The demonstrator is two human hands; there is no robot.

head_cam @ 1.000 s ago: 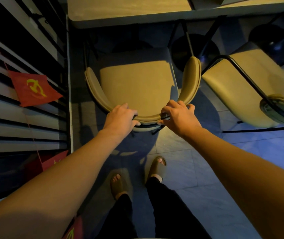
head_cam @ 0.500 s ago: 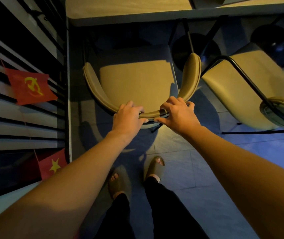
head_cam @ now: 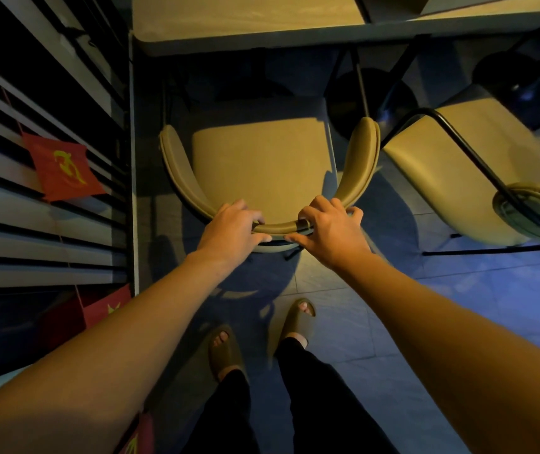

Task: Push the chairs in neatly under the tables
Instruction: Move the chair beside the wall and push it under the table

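A tan padded chair (head_cam: 262, 165) with a curved backrest stands in front of me, facing the table (head_cam: 245, 24) at the top. Its seat front lies in the shadow under the table's edge. My left hand (head_cam: 229, 229) grips the top of the backrest, fingers curled over it and thumb underneath. My right hand (head_cam: 329, 232) grips the same rail just to the right. A second tan chair (head_cam: 465, 178) with a black metal frame stands angled at the right, away from the table.
A slatted wall (head_cam: 42, 224) with red flags (head_cam: 60, 170) on a string runs along the left, close to the chair. Round black table bases (head_cam: 366, 103) stand under the table. My feet in slippers (head_cam: 298, 322) stand on the tiled floor behind the chair.
Both hands stay on the backrest, now a little closer together. The chair has moved slightly toward the table, and my right foot has stepped forward.
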